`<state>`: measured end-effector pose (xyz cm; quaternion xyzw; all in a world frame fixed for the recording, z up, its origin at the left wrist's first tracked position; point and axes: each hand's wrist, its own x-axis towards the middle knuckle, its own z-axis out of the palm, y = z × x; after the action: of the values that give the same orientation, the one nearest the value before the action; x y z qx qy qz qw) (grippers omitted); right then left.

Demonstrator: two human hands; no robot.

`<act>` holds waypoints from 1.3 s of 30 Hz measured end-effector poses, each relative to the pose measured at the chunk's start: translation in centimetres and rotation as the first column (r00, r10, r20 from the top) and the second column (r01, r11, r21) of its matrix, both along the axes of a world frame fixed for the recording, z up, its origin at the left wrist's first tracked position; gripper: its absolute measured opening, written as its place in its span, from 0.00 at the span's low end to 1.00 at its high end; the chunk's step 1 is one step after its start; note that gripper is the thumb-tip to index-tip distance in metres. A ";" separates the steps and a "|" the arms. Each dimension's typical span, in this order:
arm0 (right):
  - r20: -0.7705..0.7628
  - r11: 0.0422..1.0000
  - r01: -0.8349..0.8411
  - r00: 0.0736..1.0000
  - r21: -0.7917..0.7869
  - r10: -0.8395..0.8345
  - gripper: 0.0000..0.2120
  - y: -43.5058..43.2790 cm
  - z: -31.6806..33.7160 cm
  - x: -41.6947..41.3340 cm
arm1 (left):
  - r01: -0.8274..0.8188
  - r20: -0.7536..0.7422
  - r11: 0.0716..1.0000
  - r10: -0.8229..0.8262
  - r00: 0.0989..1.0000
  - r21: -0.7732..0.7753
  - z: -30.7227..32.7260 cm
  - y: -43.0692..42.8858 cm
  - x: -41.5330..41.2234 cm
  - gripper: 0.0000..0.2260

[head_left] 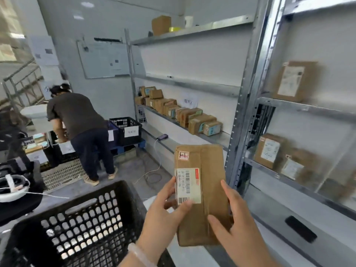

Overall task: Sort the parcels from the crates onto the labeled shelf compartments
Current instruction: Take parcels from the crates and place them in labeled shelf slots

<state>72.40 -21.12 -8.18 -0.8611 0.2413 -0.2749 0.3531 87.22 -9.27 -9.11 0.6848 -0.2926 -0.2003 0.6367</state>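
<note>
I hold a flat brown parcel [202, 191] upright before me in both hands, label side facing the camera, evidently so its barcode label [187, 186] and the small red-bordered sticker [183, 155] above it can be read before I choose a compartment. My left hand [165, 207] clamps the parcel's left edge, thumb pressed on the label's lower corner; my right hand [231, 218] grips the right edge, thumb across the front and fingers behind. The parcel is in the air, clear of the black perforated crate [81, 224] at lower left and just short of the metal shelving [248, 93] ahead. A few labelled boxes [269, 151] already sit spaced out in the near compartments at right, while a packed row of cartons [185, 114] lines a farther shelf. Across the room, another person [81, 130] bends over more crates. I judge the step in hand to be reading the label; placement is not yet begun.
</note>
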 end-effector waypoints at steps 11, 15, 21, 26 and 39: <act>0.076 0.977 0.208 0.976 -0.045 -0.204 0.40 -11.5 1.0 -16.9 | 0.180 0.006 0.983 -0.179 0.984 -0.033 1.1 -15.5 -14.5 0.29; 0.102 0.958 0.284 0.955 -0.046 -0.278 0.40 -15.0 1.0 -22.6 | 0.249 0.045 0.967 -0.247 0.968 -0.050 1.3 -20.4 -19.9 0.33; 0.087 0.927 0.372 0.926 -0.053 -0.367 0.42 -19.1 0.8 -29.6 | 0.347 0.061 0.937 -0.344 0.937 -0.047 1.6 -26.2 -26.5 0.30; 0.116 0.885 0.458 0.886 -0.078 -0.448 0.42 -21.0 1.7 -33.7 | 0.431 0.062 0.901 -0.427 0.902 -0.056 2.8 -29.7 -30.6 0.25; 0.239 0.663 0.742 0.666 -0.104 -0.707 0.42 -22.8 5.8 -40.9 | 0.690 0.124 0.705 -0.679 0.723 -0.165 7.8 -37.3 -37.9 0.25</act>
<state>31.52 -43.88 -2.40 -0.6948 0.5047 -0.4903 0.1489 49.28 -46.55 -1.36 0.4650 -0.5611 -0.3733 0.5740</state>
